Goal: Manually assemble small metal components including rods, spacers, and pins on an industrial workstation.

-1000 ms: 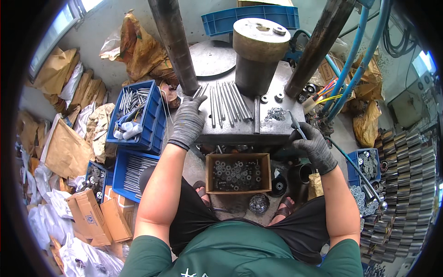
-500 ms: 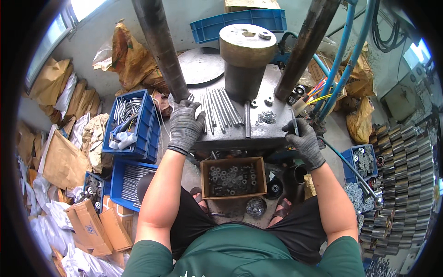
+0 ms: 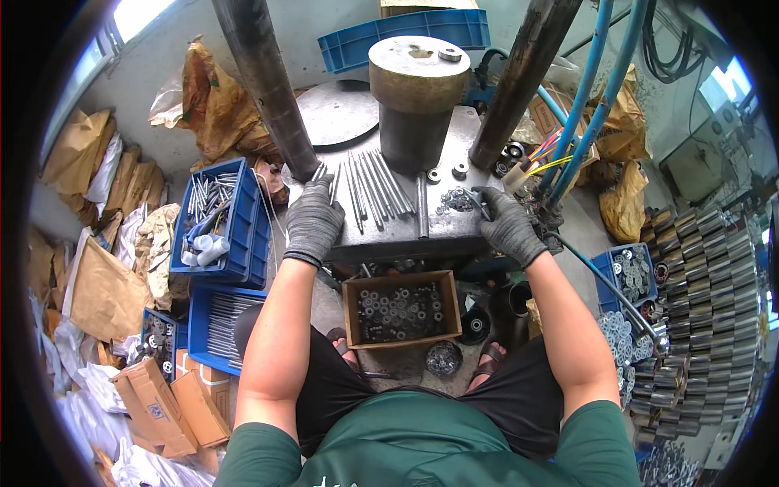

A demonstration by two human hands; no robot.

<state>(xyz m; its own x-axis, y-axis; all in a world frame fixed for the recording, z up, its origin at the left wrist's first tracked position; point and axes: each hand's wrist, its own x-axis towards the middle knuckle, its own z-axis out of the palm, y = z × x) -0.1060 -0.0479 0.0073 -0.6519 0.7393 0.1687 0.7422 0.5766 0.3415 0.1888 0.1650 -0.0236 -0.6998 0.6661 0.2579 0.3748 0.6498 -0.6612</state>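
Note:
My left hand (image 3: 315,221), in a grey knit glove, is closed at the left of the steel table (image 3: 369,242). Slim metal rods (image 3: 322,172) stick out past its fingers. Beside it lies a row of similar rods (image 3: 377,188). My right hand (image 3: 513,227), gloved alike, pinches a slim metal tool (image 3: 480,206) whose exact kind I cannot make out. The tool's tip is at a small pile of thin metal rings (image 3: 458,200). A thicker threaded-looking rod (image 3: 422,207) lies left of the pile, and two small bearings (image 3: 460,170) sit behind it.
A thick steel cylinder (image 3: 414,122) stands mid-table between two dark posts (image 3: 272,89). Below the table edge is a cardboard box (image 3: 402,342) of small round parts. Blue crates (image 3: 250,243) stand at left; blue hoses (image 3: 596,114) and stacked metal tubes (image 3: 706,300) are at right.
My right hand has moved left and inward, bringing the tool to the ring pile. My left hand stays by the rods, with more rod ends showing. The whole view has shifted slightly.

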